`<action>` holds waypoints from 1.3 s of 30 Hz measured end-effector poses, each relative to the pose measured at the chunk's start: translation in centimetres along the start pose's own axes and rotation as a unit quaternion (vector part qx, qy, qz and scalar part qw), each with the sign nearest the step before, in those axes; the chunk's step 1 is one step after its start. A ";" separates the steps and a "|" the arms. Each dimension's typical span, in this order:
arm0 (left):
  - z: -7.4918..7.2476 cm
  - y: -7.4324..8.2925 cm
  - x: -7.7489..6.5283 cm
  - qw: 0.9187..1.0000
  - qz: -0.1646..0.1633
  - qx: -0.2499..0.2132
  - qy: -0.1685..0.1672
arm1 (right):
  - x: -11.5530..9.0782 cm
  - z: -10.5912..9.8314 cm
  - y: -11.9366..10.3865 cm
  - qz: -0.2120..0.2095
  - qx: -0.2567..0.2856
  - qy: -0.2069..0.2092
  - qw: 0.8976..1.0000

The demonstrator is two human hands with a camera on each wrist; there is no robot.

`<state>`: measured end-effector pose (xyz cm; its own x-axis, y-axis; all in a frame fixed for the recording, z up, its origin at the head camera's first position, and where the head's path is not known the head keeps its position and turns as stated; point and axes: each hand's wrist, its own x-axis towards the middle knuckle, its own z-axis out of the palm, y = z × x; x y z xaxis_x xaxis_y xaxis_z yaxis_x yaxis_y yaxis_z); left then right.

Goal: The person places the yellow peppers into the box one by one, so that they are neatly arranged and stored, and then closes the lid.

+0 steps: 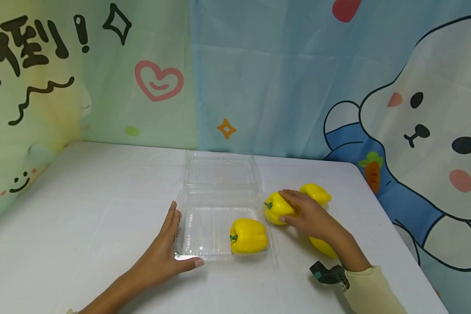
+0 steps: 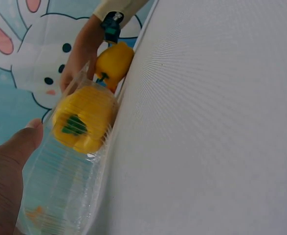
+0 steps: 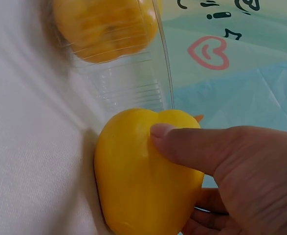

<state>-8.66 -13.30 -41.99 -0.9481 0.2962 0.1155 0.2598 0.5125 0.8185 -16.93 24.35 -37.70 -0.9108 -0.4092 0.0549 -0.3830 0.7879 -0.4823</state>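
Cream sleeve (image 1: 373, 290) on the right arm, cut off below. Left hand (image 1: 166, 253) beside the clear container (image 1: 209, 233), fingers spread, thumb apart; contact hard to make out. One yellow pepper (image 1: 249, 236) inside, near right corner. Third yellow piece (image 1: 322, 247) partly covered by the right forearm (image 1: 347, 248). Right hand (image 1: 308, 213) pinches a second pepper (image 1: 275, 210) just right of the container, its other fingers mostly hidden in the right wrist view. Fourth piece (image 1: 316, 192) beyond, partly blocked. Lid (image 1: 221, 170) open, faint. Printed rabbit (image 1: 439, 131) cropped at right.

Staged set: wht tbl (image 1: 102, 209), cartoon bkdrop (image 1: 267, 96)
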 end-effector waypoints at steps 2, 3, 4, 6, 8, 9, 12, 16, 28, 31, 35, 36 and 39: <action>0.0 0.0 0.0 1.000 -0.001 -0.001 0.000 | 0.0 0.0 0.0 -0.004 0.000 -0.002 1.000; 0.0 0.0 0.0 1.000 -0.001 -0.002 0.000 | 0.0 0.0 0.0 -0.006 0.001 -0.001 1.000; 0.0 0.0 0.0 1.000 -0.001 -0.002 0.000 | 0.0 0.0 0.0 -0.006 0.000 -0.001 1.000; 0.0 0.0 0.0 1.000 0.000 -0.003 -0.001 | 0.0 0.0 0.0 -0.006 -0.001 0.001 1.000; 0.0 0.1 0.0 1.000 -0.001 -0.004 -0.001 | 0.0 0.0 0.0 -0.004 -0.006 0.002 1.000; 0.0 0.1 0.0 1.000 -0.001 -0.003 0.000 | 0.0 0.0 0.0 -0.003 -0.009 0.002 1.000; 0.0 0.1 0.0 1.000 0.000 -0.002 0.001 | 0.0 -0.1 -0.1 -0.004 -0.016 0.004 1.000; 0.0 0.1 0.1 1.000 0.001 0.000 0.002 | 0.0 -0.1 0.0 -0.012 -0.014 0.009 1.000; -0.1 0.2 0.0 1.000 0.001 0.005 0.001 | 0.0 0.0 0.1 -0.010 -0.016 0.020 1.000; -0.1 0.2 -0.1 1.000 -0.001 0.005 0.000 | 0.0 0.0 0.0 -0.004 -0.014 0.019 1.000; 0.0 0.2 -0.1 1.000 -0.002 0.003 0.000 | 0.0 0.0 -0.1 0.002 -0.016 0.021 1.000; 0.0 0.2 -0.1 1.000 -0.002 0.002 0.000 | 0.0 0.0 -0.2 0.001 -0.016 0.022 1.000; 0.0 0.2 -0.1 1.000 -0.002 0.002 0.001 | 0.0 -0.1 -0.3 0.004 -0.016 0.021 1.000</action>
<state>-8.55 -13.23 -41.81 -0.9495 0.2927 0.1135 0.2568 0.5162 0.8171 -16.84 24.20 -37.48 -0.9192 -0.3839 0.0882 -0.3801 0.8056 -0.4544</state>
